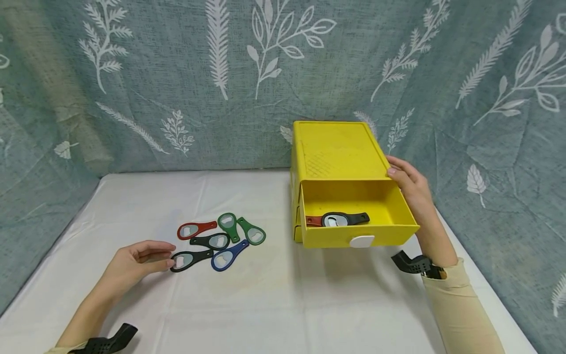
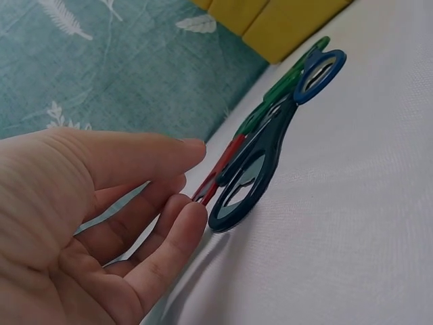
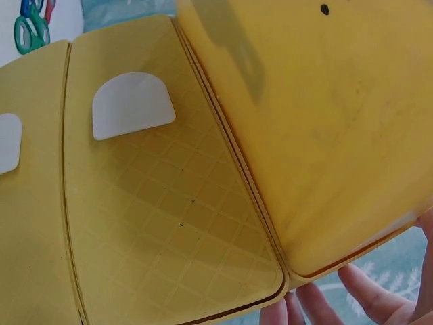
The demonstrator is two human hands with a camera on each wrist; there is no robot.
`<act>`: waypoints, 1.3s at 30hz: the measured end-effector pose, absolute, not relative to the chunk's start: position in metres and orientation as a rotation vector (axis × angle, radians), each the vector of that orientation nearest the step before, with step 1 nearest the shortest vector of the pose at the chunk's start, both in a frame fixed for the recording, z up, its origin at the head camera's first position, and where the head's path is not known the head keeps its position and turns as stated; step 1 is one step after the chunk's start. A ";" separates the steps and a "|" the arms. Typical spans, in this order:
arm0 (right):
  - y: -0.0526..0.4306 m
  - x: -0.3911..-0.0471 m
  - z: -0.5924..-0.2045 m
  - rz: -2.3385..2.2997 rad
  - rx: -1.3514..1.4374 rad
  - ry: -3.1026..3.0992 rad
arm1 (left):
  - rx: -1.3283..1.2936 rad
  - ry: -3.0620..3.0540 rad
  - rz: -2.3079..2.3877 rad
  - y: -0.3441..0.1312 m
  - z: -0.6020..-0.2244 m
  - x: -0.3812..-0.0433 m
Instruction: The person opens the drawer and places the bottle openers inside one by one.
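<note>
My left hand (image 1: 137, 263) is at the left end of a group of bottle openers, thumb and fingers bent loosely either side of the near black bottle opener's (image 1: 192, 259) ring. The left wrist view shows a gap between fingertips and opener. Around it lie another black opener (image 1: 212, 241), a red one (image 1: 196, 229), two green ones (image 1: 228, 226) and a blue one (image 1: 230, 255). My right hand (image 1: 411, 184) rests against the right side of a yellow drawer box (image 1: 340, 147), thumb at its top front corner. Its top drawer (image 1: 380, 235) is pulled out.
Inside the drawer lie a black bottle opener (image 1: 345, 219) and a red one (image 1: 313, 221), partly hidden. White handles (image 3: 133, 106) show on the lower drawers in the right wrist view. A white cloth (image 1: 239, 309) covers the table, with a patterned green curtain (image 1: 177, 73) behind.
</note>
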State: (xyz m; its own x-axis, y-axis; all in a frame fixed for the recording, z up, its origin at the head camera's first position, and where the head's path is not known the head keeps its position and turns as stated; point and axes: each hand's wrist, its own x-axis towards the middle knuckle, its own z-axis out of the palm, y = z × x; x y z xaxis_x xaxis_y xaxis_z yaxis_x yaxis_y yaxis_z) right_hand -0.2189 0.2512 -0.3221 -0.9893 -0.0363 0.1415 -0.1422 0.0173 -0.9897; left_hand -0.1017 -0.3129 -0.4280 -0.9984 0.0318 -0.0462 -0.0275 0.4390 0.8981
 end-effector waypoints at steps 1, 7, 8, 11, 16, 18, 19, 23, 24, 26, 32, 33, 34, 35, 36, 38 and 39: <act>0.251 -0.219 -0.322 2.142 0.191 -2.186 | 0.004 2.620 1.630 -0.313 -0.429 -0.102; 0.249 -0.219 -0.322 2.158 0.197 -2.185 | -0.001 2.640 1.611 -0.312 -0.431 -0.101; 0.249 -0.219 -0.322 2.160 0.197 -2.184 | 0.006 2.643 1.609 -0.312 -0.432 -0.101; 0.249 -0.219 -0.322 2.158 0.193 -2.191 | 0.001 2.645 1.604 -0.310 -0.432 -0.101; 0.250 -0.219 -0.322 2.143 0.186 -2.200 | -0.020 2.640 1.580 -0.309 -0.433 -0.102; 0.251 -0.219 -0.322 2.143 0.188 -2.193 | -0.018 2.639 1.570 -0.308 -0.434 -0.104; 0.251 -0.219 -0.322 2.148 0.191 -2.186 | -0.013 2.641 1.565 -0.308 -0.434 -0.105; 0.252 -0.219 -0.322 2.177 0.207 -2.157 | 0.000 2.640 1.590 -0.306 -0.436 -0.108; 0.252 -0.219 -0.322 2.181 0.210 -2.153 | 0.006 2.641 1.605 -0.306 -0.436 -0.108; 0.252 -0.219 -0.322 2.182 0.217 -2.152 | 0.019 2.635 1.643 -0.306 -0.438 -0.108; 0.252 -0.219 -0.323 2.183 0.232 -2.143 | 0.016 2.630 1.668 -0.306 -0.442 -0.109; 0.252 -0.219 -0.324 2.185 0.234 -2.140 | 0.010 2.632 1.655 -0.306 -0.442 -0.109; 0.253 -0.219 -0.324 2.185 0.238 -2.139 | 0.005 2.634 1.640 -0.306 -0.442 -0.109; 0.253 -0.220 -0.324 2.183 0.240 -2.138 | 0.002 2.638 1.624 -0.305 -0.441 -0.109; 0.253 -0.220 -0.324 2.184 0.242 -2.137 | -0.003 2.645 1.599 -0.305 -0.441 -0.109; 0.253 -0.220 -0.324 2.187 0.246 -2.136 | -0.016 2.653 1.554 -0.304 -0.440 -0.109; 0.253 -0.220 -0.324 2.189 0.246 -2.136 | -0.019 2.658 1.533 -0.304 -0.439 -0.109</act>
State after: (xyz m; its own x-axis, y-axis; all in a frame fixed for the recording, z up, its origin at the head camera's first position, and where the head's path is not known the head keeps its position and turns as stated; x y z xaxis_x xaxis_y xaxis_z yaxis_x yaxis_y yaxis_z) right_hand -0.2198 0.2526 -0.3244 -0.9844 -0.0594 0.1654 -0.1639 -0.0294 -0.9860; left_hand -0.1089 -0.3037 -0.4392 -0.9973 0.0257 -0.0695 -0.0473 0.5011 0.8641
